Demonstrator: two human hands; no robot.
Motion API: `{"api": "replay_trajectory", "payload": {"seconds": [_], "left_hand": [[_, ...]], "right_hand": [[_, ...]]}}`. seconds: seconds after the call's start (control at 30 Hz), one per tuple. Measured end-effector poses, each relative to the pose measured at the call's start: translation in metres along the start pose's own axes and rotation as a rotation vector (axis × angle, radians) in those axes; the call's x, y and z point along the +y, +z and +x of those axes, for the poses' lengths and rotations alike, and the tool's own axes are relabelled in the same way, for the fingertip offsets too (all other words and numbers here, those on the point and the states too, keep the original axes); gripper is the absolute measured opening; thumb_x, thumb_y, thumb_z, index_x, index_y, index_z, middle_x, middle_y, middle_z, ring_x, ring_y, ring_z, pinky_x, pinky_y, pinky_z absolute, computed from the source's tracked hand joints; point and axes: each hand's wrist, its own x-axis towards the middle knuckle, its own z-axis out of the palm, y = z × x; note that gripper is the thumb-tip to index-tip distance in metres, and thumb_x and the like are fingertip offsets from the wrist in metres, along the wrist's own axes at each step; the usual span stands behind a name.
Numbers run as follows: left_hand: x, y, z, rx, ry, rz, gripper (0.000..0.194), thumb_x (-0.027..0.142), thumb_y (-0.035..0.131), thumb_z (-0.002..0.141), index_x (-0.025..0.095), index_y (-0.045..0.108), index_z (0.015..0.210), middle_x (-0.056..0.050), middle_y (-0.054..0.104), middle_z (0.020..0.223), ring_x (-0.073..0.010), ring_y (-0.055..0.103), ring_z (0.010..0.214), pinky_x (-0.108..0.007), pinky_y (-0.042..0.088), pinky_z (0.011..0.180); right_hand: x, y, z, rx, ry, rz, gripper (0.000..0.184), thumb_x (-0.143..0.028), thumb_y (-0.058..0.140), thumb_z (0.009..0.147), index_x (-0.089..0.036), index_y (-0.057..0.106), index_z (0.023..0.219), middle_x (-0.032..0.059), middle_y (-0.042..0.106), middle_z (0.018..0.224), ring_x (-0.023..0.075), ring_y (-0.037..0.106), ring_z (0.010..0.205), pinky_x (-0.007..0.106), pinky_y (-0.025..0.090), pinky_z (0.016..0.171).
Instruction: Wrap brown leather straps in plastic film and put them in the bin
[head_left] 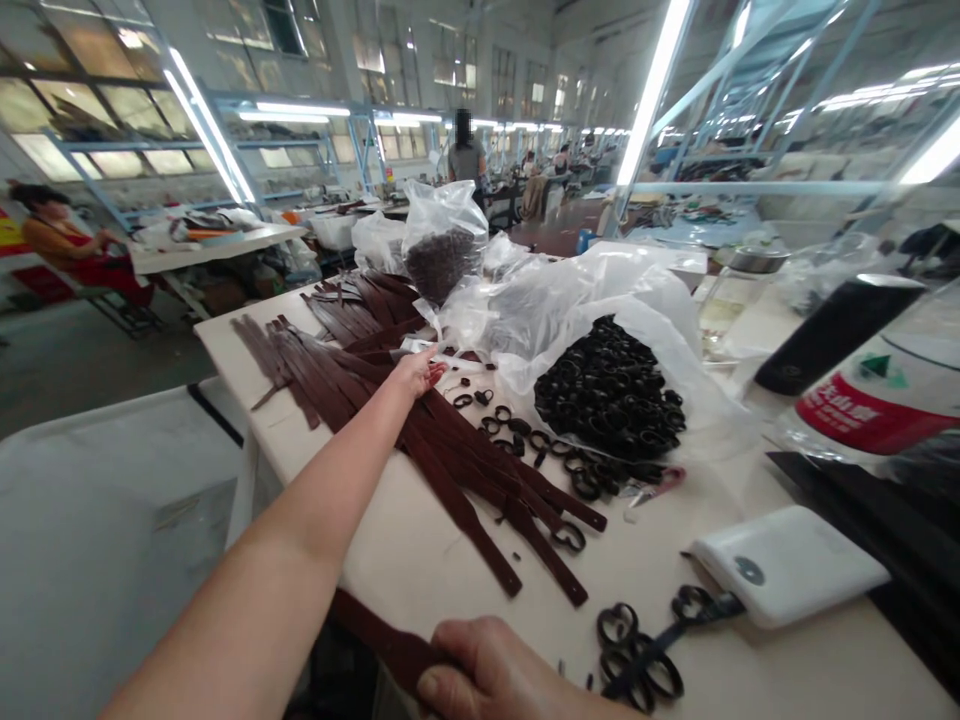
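My left hand (421, 374) is stretched far across the table, its fingers extended and apart, with nothing visible in them. It hovers over or beside a pile of brown leather straps (442, 450), close to small black loops and the edge of a clear plastic bag (517, 310). At the bottom, my right hand (487, 665) is closed round the end of a brown leather strap (382, 630), which runs left under my left forearm. Black leather loops (611, 400) fill the open plastic bag, and several loose ones (577, 465) lie in front of it.
A white phone or power bank (787, 565) lies on the right of the table (720, 520), beside more black loops (641, 650). Small pink-handled snips (664, 483) lie near the bag. A large red-labelled bottle (885, 390) stands at right. A seated person (67, 240) is at far left.
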Motion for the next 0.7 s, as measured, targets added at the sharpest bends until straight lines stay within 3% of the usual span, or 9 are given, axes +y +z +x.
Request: {"api": "replay_trajectory", "payload": {"seconds": [0.13,0.3,0.37,0.53,0.7], "left_hand": [[-0.005,0.011,0.014,0.06,0.031,-0.049,0.025,0.031,0.058,0.092,0.012,0.06,0.108,-0.006,0.064,0.098,-0.0136,0.063,0.076,-0.029,0.055,0.064],[-0.002,-0.001,-0.007,0.046,0.201,-0.12,0.012,0.021,0.068,0.085,0.011,0.063,0.088,-0.001,0.063,0.078,-0.007,0.057,0.06,-0.017,0.044,0.051],[0.005,-0.015,-0.027,0.002,0.263,-0.155,0.014,0.018,0.076,0.077,0.011,0.064,0.079,0.0,0.064,0.071,-0.0059,0.058,0.058,-0.014,0.041,0.05],[0.018,-0.068,-0.099,-0.11,0.331,-0.215,0.018,0.019,0.08,0.072,0.012,0.063,0.073,0.0,0.068,0.067,-0.0097,0.063,0.059,-0.021,0.052,0.061],[-0.007,-0.116,-0.171,-0.235,0.323,-0.244,0.029,0.025,0.087,0.062,0.011,0.065,0.074,-0.001,0.068,0.067,-0.0098,0.062,0.056,-0.02,0.052,0.055]], "right_hand": [[-0.005,-0.005,-0.003,-0.075,0.02,0.093,0.012,-0.028,0.052,0.081,-0.018,0.05,0.074,-0.0057,0.038,0.061,0.0069,0.035,0.057,0.015,0.024,0.044],[-0.008,-0.005,0.0,-0.043,0.023,0.036,0.011,-0.025,0.052,0.08,-0.017,0.049,0.072,-0.0053,0.041,0.061,0.0073,0.037,0.058,0.016,0.024,0.044],[-0.006,-0.003,0.001,-0.003,0.016,-0.009,0.01,-0.023,0.052,0.079,-0.017,0.051,0.071,-0.0052,0.043,0.06,0.0073,0.039,0.058,0.016,0.026,0.045],[-0.004,0.005,0.0,0.06,0.003,0.027,0.015,-0.026,0.05,0.084,-0.018,0.053,0.071,-0.0049,0.051,0.056,0.0072,0.047,0.05,0.015,0.031,0.043],[0.001,0.011,0.004,0.07,0.059,0.258,0.026,-0.045,0.048,0.087,-0.02,0.049,0.078,-0.008,0.049,0.047,0.0062,0.036,0.029,0.016,0.022,0.028]]}}
